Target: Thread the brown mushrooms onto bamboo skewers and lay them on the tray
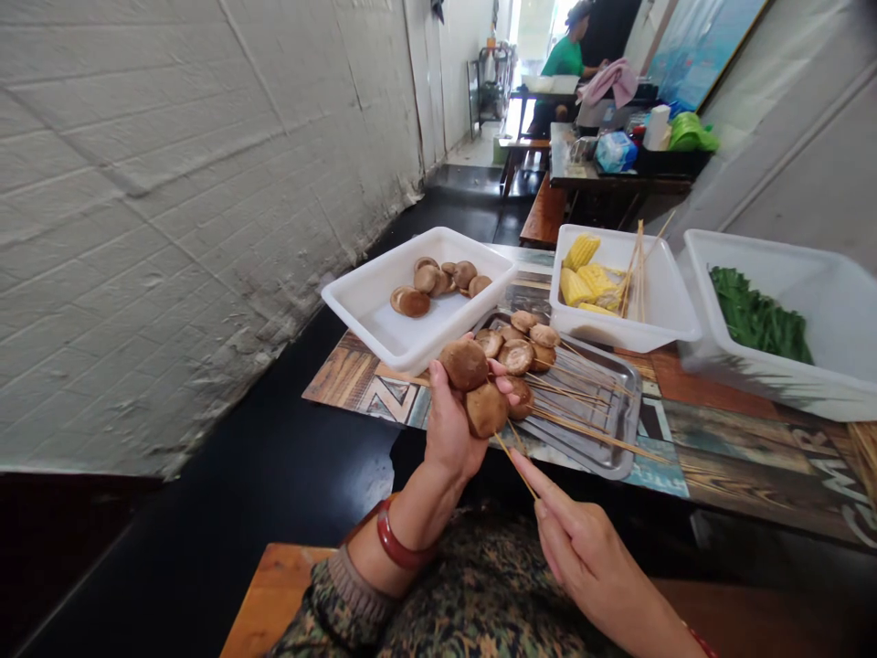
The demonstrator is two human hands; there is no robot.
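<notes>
Two brown mushrooms (485, 409) rest in my left hand (453, 434), whose fingers curl around them from below and behind. A thin bamboo skewer (515, 464) runs from the lower mushroom down to my right hand (582, 539), which pinches it between thumb and fingers. A second stick end shows beside it. Just beyond my hands, a metal tray (620, 439) holds several skewered mushrooms (515, 356), their sticks pointing right. Farther back on the left, loose mushrooms (413, 302) lie in a white plastic tub (370, 315).
A white tub (675, 320) holds corn pieces (582, 283) and upright skewers (639, 274). To its right, another tub (842, 292) contains green leafy vegetables (760, 315). A pale wall (171, 228) borders the left. A person in green (565, 57) sits at a far table.
</notes>
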